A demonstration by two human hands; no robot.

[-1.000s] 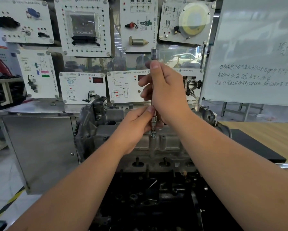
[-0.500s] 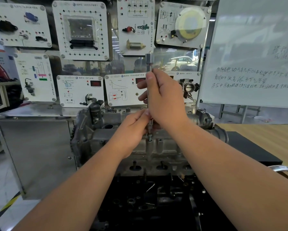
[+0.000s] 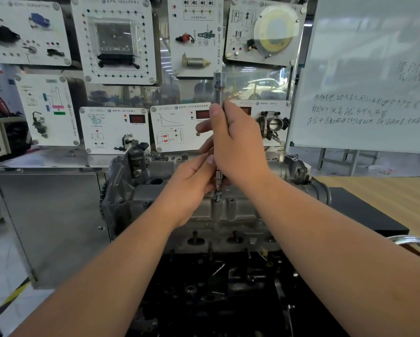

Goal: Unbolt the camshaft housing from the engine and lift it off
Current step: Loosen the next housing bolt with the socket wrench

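Observation:
The grey camshaft housing (image 3: pixel 230 210) sits on top of the dark engine block (image 3: pixel 216 288) in the middle of the head view. A long steel socket extension (image 3: pixel 219 88) stands upright over a bolt (image 3: pixel 217 197) in the housing's top near edge. My right hand (image 3: pixel 238 142) grips the extension's shaft, thumb pointing up. Lower down, the fingers of my left hand (image 3: pixel 191 186) pinch the extension just above the socket tip. The bolt's head stands a little proud of its boss.
Behind the engine stands a wall of white training panels (image 3: pixel 114 40) with sensors and a throttle body (image 3: pixel 272 125). A steel cabinet (image 3: pixel 48 215) is at the left, a whiteboard (image 3: pixel 369 74) at the right above a wooden table (image 3: pixel 386 198). A shiny metal ring (image 3: pixel 413 242) lies at right.
The view has shifted slightly. Both hands stay on the extension over the same bolt, and my right hand's fingers have shifted a little on the shaft.

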